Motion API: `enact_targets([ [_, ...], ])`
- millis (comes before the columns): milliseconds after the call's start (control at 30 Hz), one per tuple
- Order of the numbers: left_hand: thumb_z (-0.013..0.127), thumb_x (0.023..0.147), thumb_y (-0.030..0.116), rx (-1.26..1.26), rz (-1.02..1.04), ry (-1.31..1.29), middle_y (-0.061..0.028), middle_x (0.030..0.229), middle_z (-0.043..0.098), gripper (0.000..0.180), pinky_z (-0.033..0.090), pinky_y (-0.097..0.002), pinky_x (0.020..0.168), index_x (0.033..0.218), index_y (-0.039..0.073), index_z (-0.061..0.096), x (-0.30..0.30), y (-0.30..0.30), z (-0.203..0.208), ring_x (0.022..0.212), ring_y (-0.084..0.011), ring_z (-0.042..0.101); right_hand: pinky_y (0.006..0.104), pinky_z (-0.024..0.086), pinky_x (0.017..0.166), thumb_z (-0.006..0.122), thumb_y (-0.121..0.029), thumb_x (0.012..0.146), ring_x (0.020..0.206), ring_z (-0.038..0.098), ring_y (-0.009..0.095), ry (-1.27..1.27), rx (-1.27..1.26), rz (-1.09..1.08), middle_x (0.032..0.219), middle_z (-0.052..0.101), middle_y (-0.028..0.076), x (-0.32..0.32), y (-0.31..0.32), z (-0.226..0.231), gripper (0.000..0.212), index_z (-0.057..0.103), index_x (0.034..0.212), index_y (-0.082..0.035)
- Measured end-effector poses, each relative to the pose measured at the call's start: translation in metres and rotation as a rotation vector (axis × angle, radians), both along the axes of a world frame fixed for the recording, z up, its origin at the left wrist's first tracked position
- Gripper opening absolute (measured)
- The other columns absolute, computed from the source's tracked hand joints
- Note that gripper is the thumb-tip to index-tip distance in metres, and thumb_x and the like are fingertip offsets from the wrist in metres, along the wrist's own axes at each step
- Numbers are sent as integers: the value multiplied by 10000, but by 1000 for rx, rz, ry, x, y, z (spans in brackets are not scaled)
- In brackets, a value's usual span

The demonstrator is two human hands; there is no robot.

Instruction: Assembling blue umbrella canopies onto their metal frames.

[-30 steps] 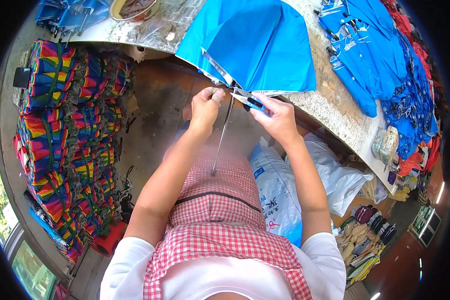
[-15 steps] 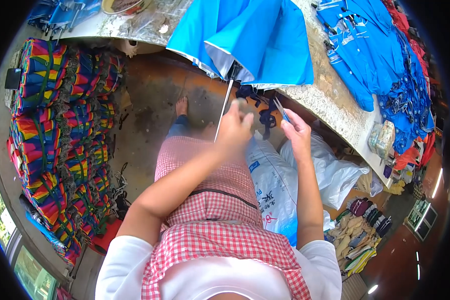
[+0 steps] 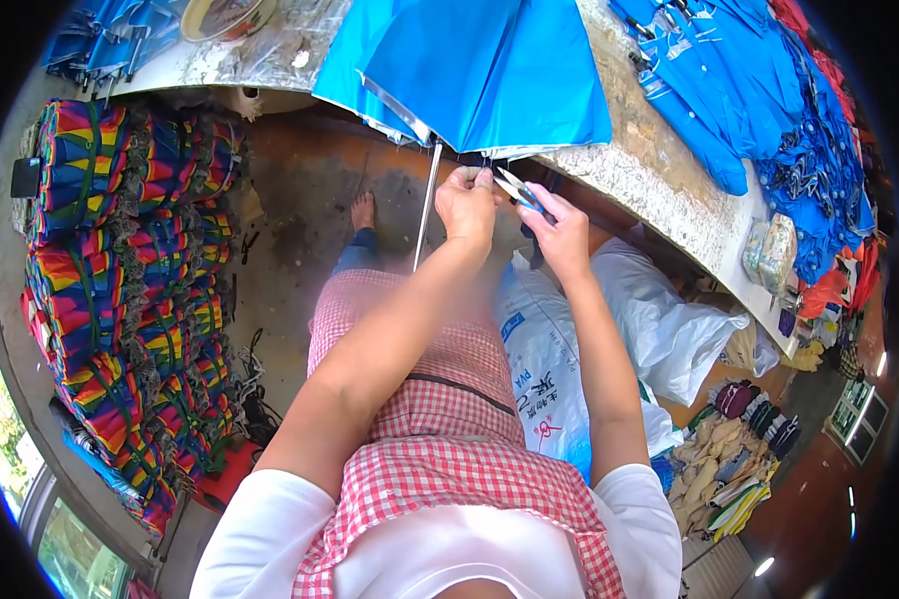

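Fingers of the left hand pinch together beside a blue umbrella's hem, contents unclear; the right hand grips blue-handled snips. Loosely folded, the umbrella overhangs the bench.

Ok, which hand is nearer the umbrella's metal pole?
Left: the left hand is just to the right of the metal pole; the right hand, holding snips, is farther right.

At twelve o'clock, the view's upper edge cut off the umbrella; at eleven, it cropped the bowl. Toward two o'clock, the right hand partly covered the snips. Whatever the left hand pinched was too small to tell. The shaft's lower end was lost in blur beside the left forearm.
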State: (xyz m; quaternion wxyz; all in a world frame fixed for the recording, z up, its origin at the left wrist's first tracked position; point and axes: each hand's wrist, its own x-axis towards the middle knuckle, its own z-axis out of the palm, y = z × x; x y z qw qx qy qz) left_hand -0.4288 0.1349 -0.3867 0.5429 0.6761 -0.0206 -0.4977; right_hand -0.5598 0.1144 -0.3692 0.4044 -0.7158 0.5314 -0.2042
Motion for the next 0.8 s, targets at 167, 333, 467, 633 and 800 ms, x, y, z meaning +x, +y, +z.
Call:
enact_targets([
  [167, 590, 807, 54, 24, -5, 29, -74, 670, 615, 61, 446, -244, 502, 806, -6, 603, 2, -4, 13, 533, -124, 566, 293, 463, 640, 647, -155, 755, 736, 621, 178, 46, -49, 26, 884, 648, 140, 12, -15, -11, 326, 608, 1044, -7],
  [333, 567, 815, 101, -497, -372, -1087, -102, 740, 594, 192, 463, -320, 531, 961, -25, 571, 46, 63, 36, 572, -181, 582, 243, 429, 584, 631, -142, 781, 676, 555, 94, -156, 168, -154, 799, 630, 50, -3, 14, -6, 337, 593, 1082, 3],
  [467, 508, 877, 142, -216, -286, -1094, -55, 752, 574, 213, 425, -266, 475, 1035, 5, 553, 75, 91, 19, 563, -130, 549, 197, 373, 547, 613, -123, 801, 640, 466, 42, -484, 554, -342, 771, 573, -12, 14, 48, -17, 372, 558, 1142, 15],
  [633, 450, 926, 153, -199, -205, 406, 3, 712, 539, 208, 325, -184, 425, 1066, 36, 549, 73, 105, 36, 517, -52, 445, 181, 364, 585, 563, -84, 839, 627, 430, 50, -629, 601, -339, 790, 543, -6, 59, 65, -35, 389, 489, 1205, 23],
  [800, 433, 937, 155, -221, -119, 435, 18, 698, 521, 209, 284, -164, 413, 1057, 30, 550, 64, 95, 49, 505, -29, 382, 189, 343, 582, 609, -87, 796, 643, 421, 43, -894, 598, -492, 781, 543, -22, 95, 62, -33, 445, 494, 1207, 40],
])
